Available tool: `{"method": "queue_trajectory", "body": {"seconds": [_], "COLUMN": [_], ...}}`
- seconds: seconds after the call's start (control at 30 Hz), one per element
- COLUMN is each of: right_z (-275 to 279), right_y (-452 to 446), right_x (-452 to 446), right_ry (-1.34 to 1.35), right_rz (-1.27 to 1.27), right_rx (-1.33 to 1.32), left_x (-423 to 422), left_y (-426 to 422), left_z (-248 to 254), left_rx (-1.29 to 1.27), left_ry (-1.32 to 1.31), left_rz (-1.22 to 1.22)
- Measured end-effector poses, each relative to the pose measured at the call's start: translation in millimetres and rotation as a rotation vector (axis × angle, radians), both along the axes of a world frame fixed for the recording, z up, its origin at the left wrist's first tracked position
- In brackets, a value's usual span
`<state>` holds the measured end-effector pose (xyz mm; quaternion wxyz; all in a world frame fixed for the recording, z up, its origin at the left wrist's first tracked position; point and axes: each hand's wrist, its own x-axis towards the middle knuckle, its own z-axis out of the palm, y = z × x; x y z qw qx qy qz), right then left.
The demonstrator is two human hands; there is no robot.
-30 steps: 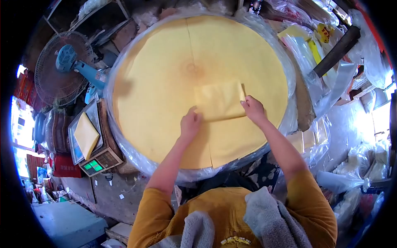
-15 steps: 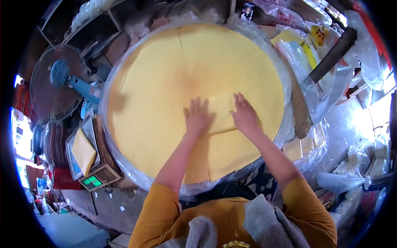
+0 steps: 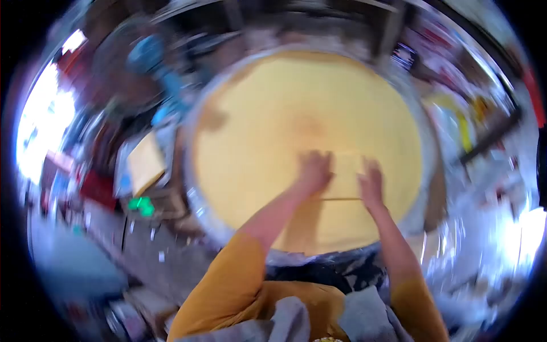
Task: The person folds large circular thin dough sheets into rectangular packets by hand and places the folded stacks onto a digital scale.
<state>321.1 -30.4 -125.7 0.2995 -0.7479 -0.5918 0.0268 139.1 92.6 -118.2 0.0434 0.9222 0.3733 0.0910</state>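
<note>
Folded yellow sheet [image 3: 346,178] lies on round, yellow-topped table [image 3: 256,142], on half nearer to person. Left hand [image 3: 315,171] is at left edge of sheet, right hand [image 3: 372,187] at right edge. Both hands blurred: cannot tell how far open either grip is, nor whether it has hold of sheet. Left of table: scale [image 3: 169,206] with another yellow piece [image 3: 146,161] on top; behind scale, blue fan [image 3: 147,54].
</note>
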Motion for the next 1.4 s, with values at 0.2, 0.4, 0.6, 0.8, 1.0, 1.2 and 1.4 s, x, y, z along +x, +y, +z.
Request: {"method": "queue_trajectory", "body": {"seconds": [0.2, 0.4, 0.6, 0.8, 1.0, 1.2, 1.4], "right_z": [-19.3, -16.6, -20.5, 200.8, 198.4, 195.7, 146.7], "right_y": [-43.1, -46.8, -41.7, -9.1, 20.3, 28.2, 32.7], "right_x": [-6.5, -17.2, -7.2, -158.6, -165.0, -200.9, -222.8], "right_ry": [-0.197, -0.355, -0.252, -0.493, -0.211, 0.633, 1.014], "right_rz": [-0.194, -0.236, -0.139, 0.542, 0.561, 0.411, 0.407], "right_rx": [-0.073, -0.154, -0.144, 0.016, -0.209, -0.246, -0.422], "left_x": [-50.2, -129.6, -201.2, -184.9, -205.4, -220.1, -228.4], "left_y": [-4.4, -28.7, -52.1, -72.9, -78.1, -99.0, -115.4], "left_z": [19.4, 28.3, 77.4, 130.3, 152.9, 70.6, 69.0], "left_rx": [-0.474, -0.659, -0.549, -0.307, 0.244, -0.553, -0.88], "left_ry": [-0.011, -0.551, -0.71, -0.468, -0.696, -1.531, -1.609], "left_rz": [0.222, 0.267, 0.395, 0.021, 0.013, 0.455, 0.496]}}
